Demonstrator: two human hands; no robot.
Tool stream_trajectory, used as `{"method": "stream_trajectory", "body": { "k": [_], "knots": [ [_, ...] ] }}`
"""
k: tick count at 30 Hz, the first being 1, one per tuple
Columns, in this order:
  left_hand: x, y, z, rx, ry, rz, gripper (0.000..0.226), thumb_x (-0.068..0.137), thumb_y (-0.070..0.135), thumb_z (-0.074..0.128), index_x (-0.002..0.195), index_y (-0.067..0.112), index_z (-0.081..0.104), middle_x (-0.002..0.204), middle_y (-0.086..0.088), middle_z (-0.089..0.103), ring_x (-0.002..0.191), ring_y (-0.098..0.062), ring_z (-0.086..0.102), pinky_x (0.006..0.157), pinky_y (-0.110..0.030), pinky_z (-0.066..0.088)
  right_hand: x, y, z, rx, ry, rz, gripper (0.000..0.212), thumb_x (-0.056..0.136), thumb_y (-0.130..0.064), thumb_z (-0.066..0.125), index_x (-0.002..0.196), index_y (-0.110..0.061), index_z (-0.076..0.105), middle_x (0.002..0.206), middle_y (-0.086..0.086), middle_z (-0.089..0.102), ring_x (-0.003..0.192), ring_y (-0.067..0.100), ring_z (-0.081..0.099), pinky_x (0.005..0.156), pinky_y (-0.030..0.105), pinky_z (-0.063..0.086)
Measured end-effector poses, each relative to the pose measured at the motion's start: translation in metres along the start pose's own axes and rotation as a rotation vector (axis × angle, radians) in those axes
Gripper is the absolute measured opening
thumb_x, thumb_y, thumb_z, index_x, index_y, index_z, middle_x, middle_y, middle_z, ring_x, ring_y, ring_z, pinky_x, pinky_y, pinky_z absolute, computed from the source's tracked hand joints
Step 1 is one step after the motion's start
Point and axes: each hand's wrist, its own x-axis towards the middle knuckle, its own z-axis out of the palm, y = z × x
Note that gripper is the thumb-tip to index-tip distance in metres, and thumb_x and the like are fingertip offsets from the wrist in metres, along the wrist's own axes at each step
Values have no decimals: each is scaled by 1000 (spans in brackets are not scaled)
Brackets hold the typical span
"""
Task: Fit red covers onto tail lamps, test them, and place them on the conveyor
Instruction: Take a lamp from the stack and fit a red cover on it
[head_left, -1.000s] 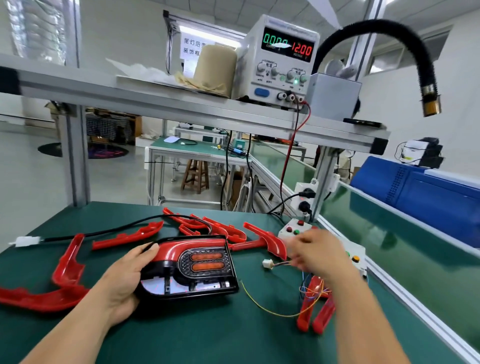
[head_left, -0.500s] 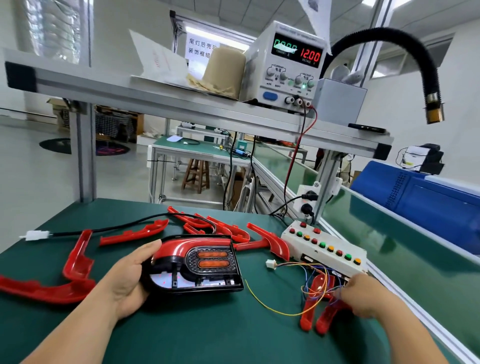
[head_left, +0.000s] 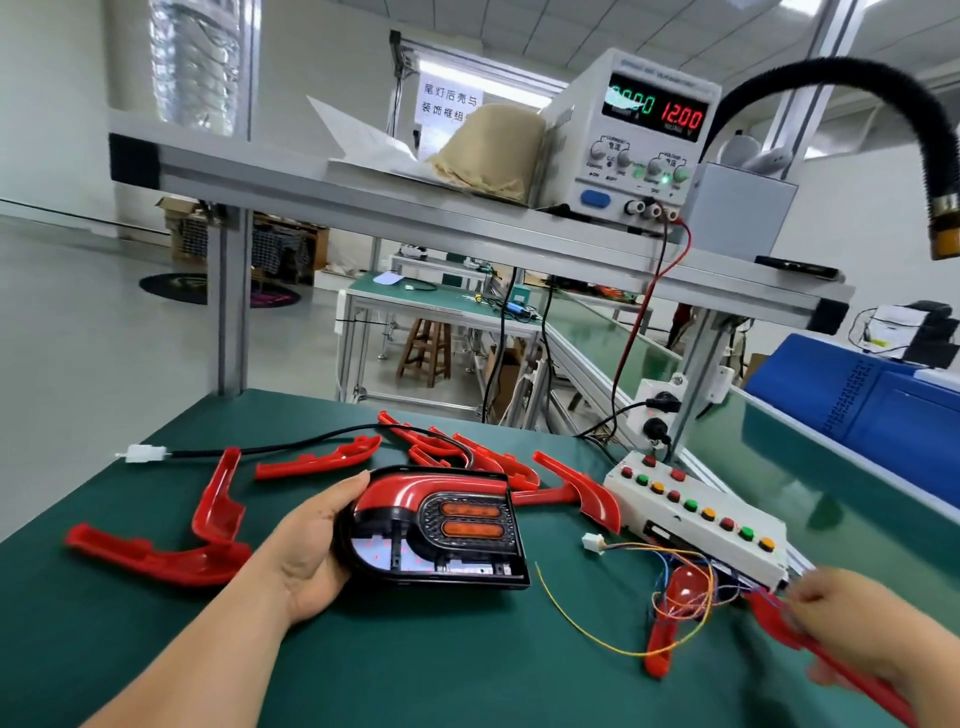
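Workbench (head_left: 363, 665): green mat, all task parts lie on it.
Conveyor (head_left: 841, 483): green belt along the bench's right side.
Shelf (head_left: 363, 192): aluminium, overhead, carries the power supply.
Power supply (head_left: 639, 140): displays read 0.000 green and 12.00 red. Red and black leads drop from its front.
Button box (head_left: 696, 514): white, with red/green/yellow buttons, at the rear right by the conveyor. Coloured wires spill from its near end.
Tail lamp (head_left: 436, 525): flat on the mat mid-bench, red strip across the top, two orange bars in a black grille.
Spare red covers (head_left: 156, 556): scattered left of and behind the lamp, one more under the wire tangle.
Red cover (head_left: 779, 623): low right, just off the button box's near end, in the right hand.
Left hand (head_left: 306, 545): wrapped round the lamp's left edge, thumb on top.
Right hand (head_left: 857, 623): fingers curled round the red cover.
Connector (head_left: 592, 544): white plug on the mat between lamp and button box, touching neither.
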Motion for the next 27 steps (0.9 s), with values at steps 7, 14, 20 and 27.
{"method": "stream_trajectory", "body": {
  "k": [7,14,20,27],
  "knots": [
    [-4,0,5,26,47,43,34,95,16,54,126,6,62,115,-21,69,93,-33,67,87,-43,54,-5,-12,13,94,-33,-57,6,81,-1,65,77,-6,65,70,14,64,45,24,57,52,30,49],
    [-7,1,7,131,86,67,29,94,3,54,120,13,61,105,-19,73,85,-31,70,79,-39,57,-6,-13,21,47,-51,-119,12,85,-6,65,82,-15,72,82,7,71,77,24,68,71,30,52],
    [-8,0,10,340,111,130,25,96,8,55,120,7,63,112,-19,71,102,-33,67,98,-46,51,2,1,26,108,125,-81,31,77,-3,76,71,-33,70,77,6,66,83,30,62,74,32,45],
    [-38,48,2,1713,420,222,26,89,27,61,114,29,69,126,2,65,117,-21,59,102,-36,47,-18,-43,4,157,128,-292,12,82,-36,74,92,-37,67,89,-10,68,84,8,63,78,29,43]
  ]
}}
